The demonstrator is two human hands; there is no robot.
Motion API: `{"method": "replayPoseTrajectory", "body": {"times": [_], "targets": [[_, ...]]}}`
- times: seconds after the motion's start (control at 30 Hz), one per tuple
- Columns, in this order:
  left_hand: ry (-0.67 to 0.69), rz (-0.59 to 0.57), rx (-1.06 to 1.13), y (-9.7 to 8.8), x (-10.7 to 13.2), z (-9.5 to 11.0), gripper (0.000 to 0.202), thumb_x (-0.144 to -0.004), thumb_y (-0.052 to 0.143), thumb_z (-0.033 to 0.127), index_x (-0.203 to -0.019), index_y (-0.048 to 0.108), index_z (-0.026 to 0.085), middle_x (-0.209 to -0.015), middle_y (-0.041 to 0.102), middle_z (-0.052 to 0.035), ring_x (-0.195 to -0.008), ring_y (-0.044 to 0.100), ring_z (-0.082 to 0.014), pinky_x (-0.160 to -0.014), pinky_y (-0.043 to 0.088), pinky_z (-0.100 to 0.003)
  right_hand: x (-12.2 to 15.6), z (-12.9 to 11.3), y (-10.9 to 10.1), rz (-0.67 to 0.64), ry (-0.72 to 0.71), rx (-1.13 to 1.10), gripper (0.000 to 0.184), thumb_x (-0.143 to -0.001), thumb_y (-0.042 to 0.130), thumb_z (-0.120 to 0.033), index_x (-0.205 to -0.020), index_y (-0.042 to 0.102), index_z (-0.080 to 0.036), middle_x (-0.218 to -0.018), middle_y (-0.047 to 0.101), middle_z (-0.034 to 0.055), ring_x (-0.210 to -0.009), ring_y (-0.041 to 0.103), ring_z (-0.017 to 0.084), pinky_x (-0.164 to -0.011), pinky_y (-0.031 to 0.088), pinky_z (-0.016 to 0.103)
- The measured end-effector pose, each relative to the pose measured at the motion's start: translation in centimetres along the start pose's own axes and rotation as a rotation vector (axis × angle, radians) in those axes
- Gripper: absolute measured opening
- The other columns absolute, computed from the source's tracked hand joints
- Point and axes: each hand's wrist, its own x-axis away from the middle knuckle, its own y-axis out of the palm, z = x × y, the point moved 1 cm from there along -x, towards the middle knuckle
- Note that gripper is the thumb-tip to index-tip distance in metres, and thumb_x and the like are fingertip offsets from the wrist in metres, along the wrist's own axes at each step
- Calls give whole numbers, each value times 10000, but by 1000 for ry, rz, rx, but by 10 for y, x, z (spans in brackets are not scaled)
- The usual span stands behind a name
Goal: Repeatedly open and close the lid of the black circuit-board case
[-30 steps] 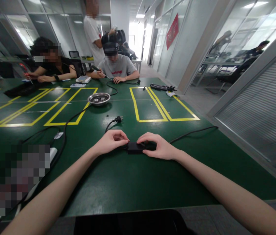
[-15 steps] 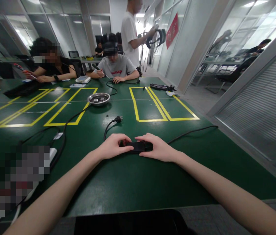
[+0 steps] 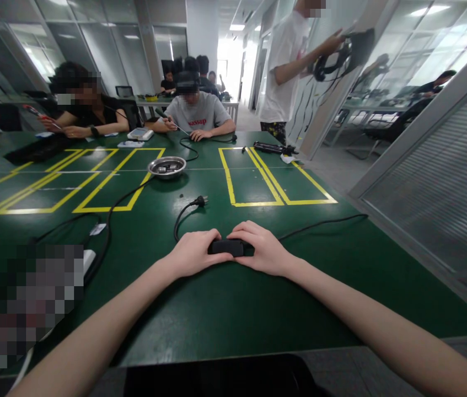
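A black power adapter [image 3: 227,247], a small oblong brick, rests on or just above the green table [image 3: 233,314] between my hands. My left hand [image 3: 194,251] closes on its left end, thumb along the near side and fingers on the far side. At the right end my right hand [image 3: 262,248] grips it the same way, covering the dark part there. A black cord with a plug [image 3: 202,201] curves out beyond my left hand. Another thin black cable [image 3: 324,223] runs from behind my right hand to the right. Where the cords join the adapter is hidden.
A metal bowl [image 3: 167,167] with small metal parts stands ahead. Yellow tape [image 3: 258,204] marks rectangles on the table. A blurred-out item lies on a white object [image 3: 88,259] at the left. Co-workers sit across the table; a standing person [image 3: 285,71] holds a headset.
The adapter has shifted slightly left and turned, showing its broad face more; both hands still hold it. The standing person in the background has moved to the right.
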Motion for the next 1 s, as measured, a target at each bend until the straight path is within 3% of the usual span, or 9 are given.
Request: {"method": "replayPoseTrajectory", "body": {"times": [0.13,0.27,0.4,0.63,0.8,1.0], "targets": [[49,65,-46,1,-1,-3,389,-899,703,571,-1036,606,220,-856,717,-10,-723,674,-211,-614,375,-260,1,3,-3,-39,61,74,476,-850,779,-356,-1274,633,-198,-1175,681,129,-1031,659,279,-889,546,428],[133,124,-119,2,-1,-6,369,-907,701,557,-1032,605,223,-844,719,6,-716,677,-194,-618,393,-253,2,5,-5,-67,117,82,304,-852,801,-330,-1082,676,-175,-976,718,88,-884,668,241,-800,539,372],[190,183,-105,1,0,-10,331,-928,682,532,-1025,630,220,-879,728,-5,-772,688,-189,-668,443,-259,3,4,-8,-17,117,103,255,-827,830,-302,-972,660,-180,-895,698,63,-827,650,227,-724,515,335],[272,194,-161,0,2,-9,288,-969,648,472,-955,646,185,-904,724,-45,-811,674,-204,-692,458,-287,2,3,-12,6,20,79,191,-924,732,-310,-1075,708,-196,-1027,753,78,-916,711,226,-805,554,338],[276,235,-125,1,0,-7,269,-972,652,421,-1075,662,173,-969,737,-63,-863,674,-220,-751,494,-314,3,5,-10,65,-15,142,203,-950,699,-347,-1050,728,-173,-946,753,95,-853,708,234,-760,557,347],[322,269,-153,0,2,-5,288,-951,678,431,-1043,704,159,-874,723,-69,-835,651,-232,-751,503,-340,4,6,-10,-15,-1,141,276,-923,739,-325,-1165,699,-198,-1044,777,77,-886,740,224,-776,557,330]]}}
